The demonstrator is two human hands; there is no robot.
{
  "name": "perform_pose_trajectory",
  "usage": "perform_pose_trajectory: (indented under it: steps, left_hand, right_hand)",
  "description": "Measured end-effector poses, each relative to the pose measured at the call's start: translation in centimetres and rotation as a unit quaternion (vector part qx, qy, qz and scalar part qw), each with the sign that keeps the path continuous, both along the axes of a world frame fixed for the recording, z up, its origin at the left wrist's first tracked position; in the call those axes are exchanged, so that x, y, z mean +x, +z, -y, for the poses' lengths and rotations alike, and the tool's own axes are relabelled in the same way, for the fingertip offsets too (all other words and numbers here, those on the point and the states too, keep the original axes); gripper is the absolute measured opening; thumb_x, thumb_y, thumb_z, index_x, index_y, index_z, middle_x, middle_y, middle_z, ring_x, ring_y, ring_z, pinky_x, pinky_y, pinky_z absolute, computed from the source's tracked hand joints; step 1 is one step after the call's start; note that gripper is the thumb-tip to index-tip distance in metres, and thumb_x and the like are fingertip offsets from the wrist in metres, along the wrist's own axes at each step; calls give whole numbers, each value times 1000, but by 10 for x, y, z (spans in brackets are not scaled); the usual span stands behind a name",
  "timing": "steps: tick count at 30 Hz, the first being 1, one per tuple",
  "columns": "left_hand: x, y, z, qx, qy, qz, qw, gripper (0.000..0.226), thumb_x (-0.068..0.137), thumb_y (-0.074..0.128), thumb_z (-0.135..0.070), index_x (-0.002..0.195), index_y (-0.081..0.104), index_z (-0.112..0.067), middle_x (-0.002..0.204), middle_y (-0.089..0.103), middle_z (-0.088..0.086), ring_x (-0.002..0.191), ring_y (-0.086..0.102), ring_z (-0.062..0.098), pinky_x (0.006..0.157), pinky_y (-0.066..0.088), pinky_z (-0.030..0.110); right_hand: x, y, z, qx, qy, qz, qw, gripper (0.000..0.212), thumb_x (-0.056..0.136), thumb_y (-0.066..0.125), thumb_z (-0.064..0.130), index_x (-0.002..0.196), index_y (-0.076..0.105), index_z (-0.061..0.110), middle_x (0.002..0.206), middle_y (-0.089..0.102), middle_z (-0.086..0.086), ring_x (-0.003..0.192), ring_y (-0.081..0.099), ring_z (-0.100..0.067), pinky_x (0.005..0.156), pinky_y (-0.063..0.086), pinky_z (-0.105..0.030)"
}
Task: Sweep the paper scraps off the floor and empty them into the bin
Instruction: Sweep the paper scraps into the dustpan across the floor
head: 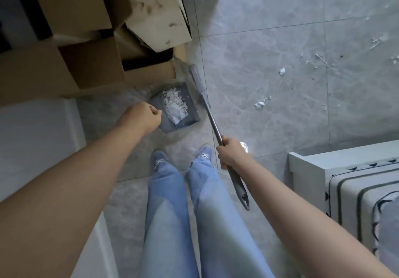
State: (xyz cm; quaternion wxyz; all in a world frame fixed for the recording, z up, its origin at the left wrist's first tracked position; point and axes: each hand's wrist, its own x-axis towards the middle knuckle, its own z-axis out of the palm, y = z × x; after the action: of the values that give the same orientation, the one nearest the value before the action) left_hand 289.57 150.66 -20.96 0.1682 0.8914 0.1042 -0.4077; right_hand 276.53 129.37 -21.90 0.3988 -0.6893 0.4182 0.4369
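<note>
My right hand (pixel 230 153) clamped round the grey broom handle (pixel 212 122), left hand (pixel 143 115) curled at the dustpan (pixel 187 105), its grip hidden, white paper scraps (pixel 176 103) heaped inside

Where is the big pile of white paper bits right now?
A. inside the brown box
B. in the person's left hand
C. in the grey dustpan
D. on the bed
C: the heap of white paper scraps lies inside the grey dustpan on the floor in front of the person's feet, while only a few loose scraps lie out on the tiles.
</note>
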Motion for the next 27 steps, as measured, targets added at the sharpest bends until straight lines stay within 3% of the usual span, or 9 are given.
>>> perform_pose_trajectory:
  steps: [8,10,12,15,19,21,22,24,27]
  left_hand:
    - [3,1,1,-9,-1,-3,1000,41,93,56,-36,58,56,-14,88,68,15,81,64,36,70,48,31]
    - [2,3,-3,-10,-11,-10,1000,40,93,55,-36,59,57,-14,91,69,17,84,65,37,73,52,33]
    - [1,6,-5,-15,-17,-18,1000,40,93,54,-36,61,58,-12,93,69,18,86,65,38,77,55,36]
    - [3,7,-4,-26,-28,-38,999,35,92,51,-38,79,68,-10,100,71,20,89,66,39,80,57,39]
    - [8,7,-2,-23,-33,-47,998,36,92,51,-36,105,72,-10,111,69,22,98,68,40,84,58,42]
    - [7,7,3,-22,-42,-36,998,32,93,52,-34,103,73,-11,111,70,22,99,68,40,84,58,42]
    - [7,7,1,-23,-44,-28,998,30,93,52,-33,101,73,-12,111,70,21,98,67,40,83,58,42]
    - [8,6,0,-21,-49,-17,998,28,94,53,-32,94,73,-13,105,72,19,94,68,40,78,58,37]
    - [8,7,2,-17,-46,-20,999,31,95,55,-35,80,69,-13,81,70,15,74,69,38,60,50,29]
  right_hand:
    - [32,-22,-23,-30,-15,-4,999,25,87,35,-3,106,50,3,79,51,-17,50,53,-28,37,47,-25]
    - [22,-23,-43,12,-48,-17,999,24,87,35,-5,104,51,2,73,48,-15,47,48,-25,32,38,-18]
    - [5,-17,-61,40,-78,-16,996,19,88,37,-5,91,52,6,66,43,-11,45,43,-21,38,37,-22]
    - [-27,-8,-73,11,-81,28,996,11,87,44,1,84,53,7,64,45,-9,48,49,-25,40,42,-28]
    - [-42,-21,-65,-54,-47,77,994,18,66,38,17,79,50,16,75,51,-6,36,59,-22,39,54,-37]
    - [-22,-15,-55,-76,-60,62,993,13,73,39,13,81,48,18,69,55,-7,36,58,-15,40,52,-23]
    - [-12,-11,-55,-67,-62,43,995,14,82,39,8,86,47,19,69,54,-10,37,55,-17,34,43,-14]
    - [0,-17,-52,-46,-86,12,995,21,89,36,0,99,48,14,73,51,-14,45,51,-25,30,34,-14]
    - [0,-24,-46,25,-163,2,986,22,87,36,-6,88,51,10,64,43,-10,43,44,-22,39,38,-21]
